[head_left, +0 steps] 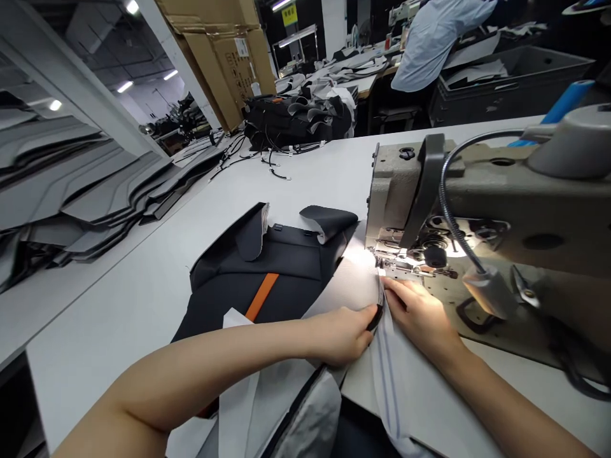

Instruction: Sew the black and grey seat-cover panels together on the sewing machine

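A sewing machine [410, 197] stands at the right, its lamp lighting the needle area. My left hand [346, 334] is closed on the edge of a dark cover piece [291, 261] with pale backing, just in front of the presser foot. An orange stripe [261, 297] crosses the dark fabric, which spreads over the table to the left. Close beside the foot, my right hand [420, 318] pinches a white fabric strip [391, 381] with blue-grey lines, its fingertips at the seam. The strip hangs down toward me. Exactly how the layers meet under the foot is hidden.
Scissors [525, 289] lie on the machine bed at right. Stacked grey pieces [95, 184] cover the left side. A heap of dark sewn parts [300, 117] with loose cords sits at the back, near a cardboard box [224, 63]. A grey crate [515, 76] and a person's blue garment [436, 41] are behind.
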`<state>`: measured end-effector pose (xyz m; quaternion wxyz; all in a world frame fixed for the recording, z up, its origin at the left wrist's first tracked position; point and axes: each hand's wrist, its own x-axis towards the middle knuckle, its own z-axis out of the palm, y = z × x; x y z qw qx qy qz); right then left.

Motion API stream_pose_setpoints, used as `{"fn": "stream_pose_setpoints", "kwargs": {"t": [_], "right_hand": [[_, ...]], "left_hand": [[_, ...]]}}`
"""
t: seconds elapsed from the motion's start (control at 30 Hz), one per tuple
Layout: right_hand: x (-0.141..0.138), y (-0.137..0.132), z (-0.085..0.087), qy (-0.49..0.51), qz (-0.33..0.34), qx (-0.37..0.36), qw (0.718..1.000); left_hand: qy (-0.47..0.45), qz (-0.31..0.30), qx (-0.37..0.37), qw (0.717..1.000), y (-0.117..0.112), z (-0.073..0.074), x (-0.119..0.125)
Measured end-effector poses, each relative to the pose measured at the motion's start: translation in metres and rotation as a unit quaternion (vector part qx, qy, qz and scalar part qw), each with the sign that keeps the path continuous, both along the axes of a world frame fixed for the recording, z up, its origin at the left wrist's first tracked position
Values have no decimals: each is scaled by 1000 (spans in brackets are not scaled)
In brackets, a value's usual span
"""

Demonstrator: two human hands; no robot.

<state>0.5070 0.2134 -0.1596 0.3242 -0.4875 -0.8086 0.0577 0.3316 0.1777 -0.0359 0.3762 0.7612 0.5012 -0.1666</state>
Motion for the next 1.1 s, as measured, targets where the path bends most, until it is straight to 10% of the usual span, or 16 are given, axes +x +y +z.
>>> {"fn": "stream_pose_setpoints", "kwargs": {"t": [0.3, 0.67, 1.1], "right_hand": [[-2, -6, 17, -52, -84, -44, 994], [-7, -9, 29, 149, -138, -271, 941], [-14, -13, 18, -73, -82, -10, 994]], "left_hand": [[-6, -26, 74, 997, 21, -17, 0], [-8, 27, 83, 996, 25, -26, 1], [-132, 135, 72, 979, 45, -31, 1]]}}
